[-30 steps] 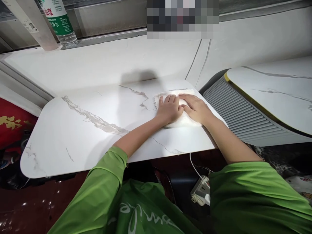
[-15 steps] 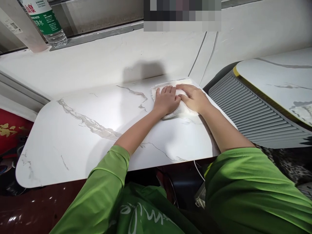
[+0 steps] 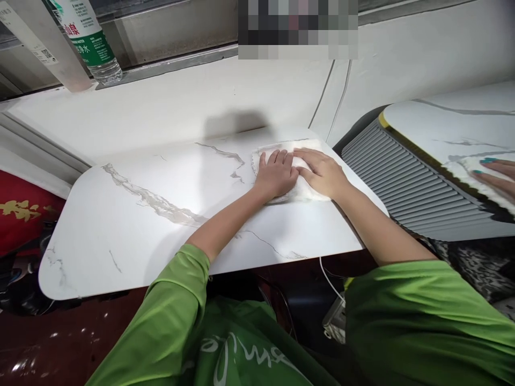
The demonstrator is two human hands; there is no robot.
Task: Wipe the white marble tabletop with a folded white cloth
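A folded white cloth (image 3: 313, 194) lies near the right end of a white, marble-patterned tabletop (image 3: 132, 252). My left hand (image 3: 277, 174) rests on it palm down, fingers stretched out and a little spread. Right beside it, my right hand (image 3: 324, 172) presses flat on the cloth, its thumb touching or very close to the left hand. Both palms hide the middle of the cloth.
A water bottle (image 3: 98, 51) and a taller clear container (image 3: 66, 61) stand on the ledge. Two cables (image 3: 341, 102) run down the wall. At the right, another person's hand (image 3: 502, 170) rests on a white cloth (image 3: 469, 171) on a ribbed counter (image 3: 392, 177).
The view has shifted slightly. My hands stay on the cloth, which appears a little flatter. Another person's hand has come into view at the right.
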